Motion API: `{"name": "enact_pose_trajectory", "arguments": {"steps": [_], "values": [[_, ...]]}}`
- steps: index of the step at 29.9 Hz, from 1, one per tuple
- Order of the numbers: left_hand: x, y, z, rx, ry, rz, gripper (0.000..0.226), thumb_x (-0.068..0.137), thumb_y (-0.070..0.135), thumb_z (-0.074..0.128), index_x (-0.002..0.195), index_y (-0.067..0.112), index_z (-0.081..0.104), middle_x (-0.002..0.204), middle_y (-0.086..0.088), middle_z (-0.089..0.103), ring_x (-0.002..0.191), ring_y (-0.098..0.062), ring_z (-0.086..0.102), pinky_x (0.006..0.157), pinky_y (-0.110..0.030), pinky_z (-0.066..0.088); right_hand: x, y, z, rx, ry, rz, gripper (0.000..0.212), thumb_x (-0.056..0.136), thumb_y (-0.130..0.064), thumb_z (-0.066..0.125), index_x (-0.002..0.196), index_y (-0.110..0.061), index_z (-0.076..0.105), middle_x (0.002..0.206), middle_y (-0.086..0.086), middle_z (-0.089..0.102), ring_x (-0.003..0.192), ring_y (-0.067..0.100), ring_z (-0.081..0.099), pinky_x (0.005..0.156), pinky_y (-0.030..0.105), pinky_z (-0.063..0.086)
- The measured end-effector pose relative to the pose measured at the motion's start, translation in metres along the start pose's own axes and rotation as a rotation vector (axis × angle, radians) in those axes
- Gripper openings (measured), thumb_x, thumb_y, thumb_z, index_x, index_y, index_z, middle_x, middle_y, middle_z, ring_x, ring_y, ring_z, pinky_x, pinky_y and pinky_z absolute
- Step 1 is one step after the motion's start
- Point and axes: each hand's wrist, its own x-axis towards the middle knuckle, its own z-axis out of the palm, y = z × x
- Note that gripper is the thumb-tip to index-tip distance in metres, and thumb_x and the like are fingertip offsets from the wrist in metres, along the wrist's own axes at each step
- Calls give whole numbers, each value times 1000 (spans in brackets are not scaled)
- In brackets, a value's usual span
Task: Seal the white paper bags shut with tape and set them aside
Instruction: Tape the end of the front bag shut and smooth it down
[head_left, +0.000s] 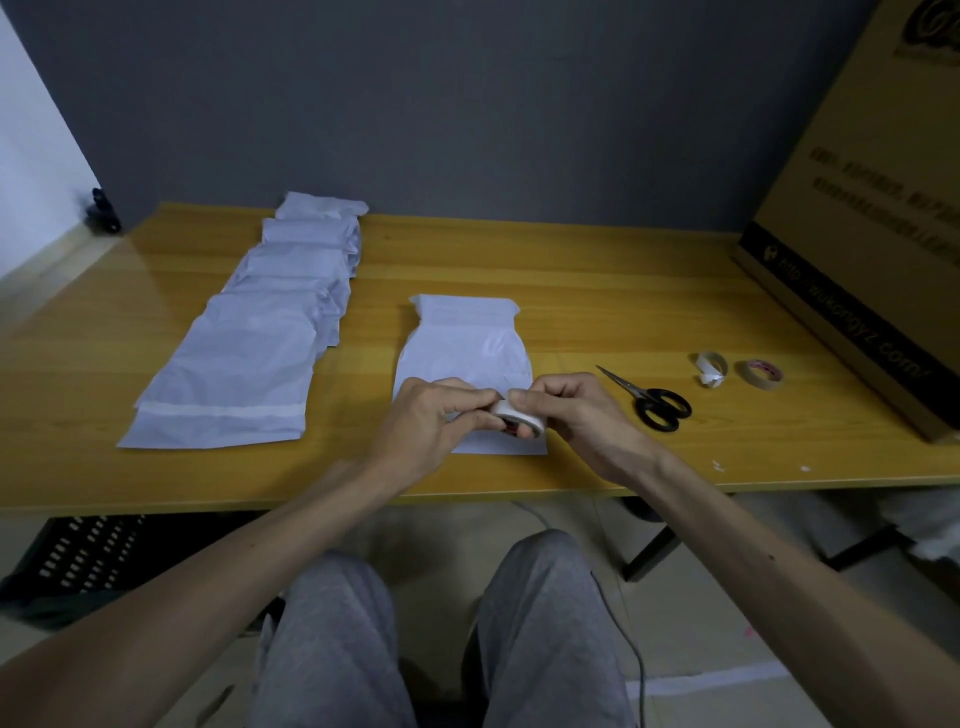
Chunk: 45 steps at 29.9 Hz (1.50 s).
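White paper bag (465, 343) lies flat on the table (623, 291), light and limp.
We judge it best lifted by its folded top edge; over its near end our left hand (428, 415) and right hand (569, 410) pinch the tape roll (519, 417) together.

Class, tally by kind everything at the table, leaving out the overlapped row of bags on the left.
White paper bag: 1
Tape rolls: 3 (held roll, white roll, brown roll)
Scissors: 1
Cardboard box: 1
Total: 6
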Motion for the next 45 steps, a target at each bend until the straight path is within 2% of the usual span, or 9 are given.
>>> {"name": "enact_pose_trajectory", "arguments": {"steps": [6, 14, 18, 22, 27, 31, 34, 37, 45], "values": [[0, -1, -1, 23, 3, -2, 15, 82, 9, 71, 96, 8, 77, 90, -1, 73, 82, -4, 66, 75, -14, 48, 0, 1, -7, 65, -68, 43, 19, 78, -6, 63, 88, 10, 66, 79, 20, 62, 79, 30, 55, 78, 31, 45], [-2, 0, -3, 45, 9, 19, 16, 83, 16, 66, 91, 7, 76, 84, -5, 72, 77, -11, 66, 70, -32, 52, 4, 3, 2, 25, -20, 28, 9, 84, -3, 66, 75, 0, 65, 66, 14, 62, 67, 22, 55, 71, 26, 45], [-4, 0, -2, 59, -6, 26, 19, 82, 19, 66, 91, 5, 76, 84, -7, 72, 77, -11, 66, 70, -32, 52, 5, 7, 7, -16, 10, -7, 21, 76, -21, 72, 65, -6, 63, 64, 14, 61, 64, 19, 57, 70, 22, 47], [-3, -5, -7, 29, 56, -47, 20, 79, 20, 72, 94, 8, 77, 88, 1, 74, 79, -11, 67, 73, -35, 52, 5, 11, 0, -36, 2, -38, 36, 86, -25, 66, 94, 10, 66, 94, 30, 64, 88, 26, 59, 85, 31, 44], [2, -2, -8, -73, 29, -199, 29, 77, 5, 77, 105, 11, 73, 99, 5, 73, 91, -3, 68, 84, -22, 53, 2, 9, -3, -206, 1, -50, 15, 90, -13, 63, 98, -3, 71, 98, 9, 70, 94, 13, 61, 88, 24, 43], [-1, 1, -4, -237, -4, -278, 32, 83, 14, 73, 110, 10, 56, 116, 0, 60, 107, -8, 62, 89, -18, 50, 5, 6, -1, -290, 79, -72, 8, 88, -11, 66, 91, -10, 74, 94, 6, 72, 91, 12, 62, 89, 31, 45], [-1, 3, 2, 45, 49, -152, 19, 94, 29, 55, 92, 11, 50, 94, 0, 51, 89, -13, 54, 76, -20, 45, 6, 5, 2, -348, 112, -110, 8, 86, -11, 70, 92, -10, 75, 92, 5, 73, 85, 12, 63, 81, 33, 47], [1, 2, 7, 188, 44, -128, 21, 99, 31, 46, 85, 15, 44, 83, 7, 45, 78, -13, 45, 68, -27, 38, 6, 3, 7, -378, 102, -159, 8, 85, -8, 70, 92, -10, 74, 84, -2, 69, 74, 2, 57, 68, 18, 41], [4, -1, 11, 381, 28, -15, 27, 101, 29, 27, 84, 15, 43, 84, -2, 47, 78, -18, 41, 68, -44, 41, 6, 5, 8, -417, 93, -232, 15, 85, -8, 70, 94, -19, 74, 84, 1, 68, 82, 11, 55, 72, 20, 40]]}}
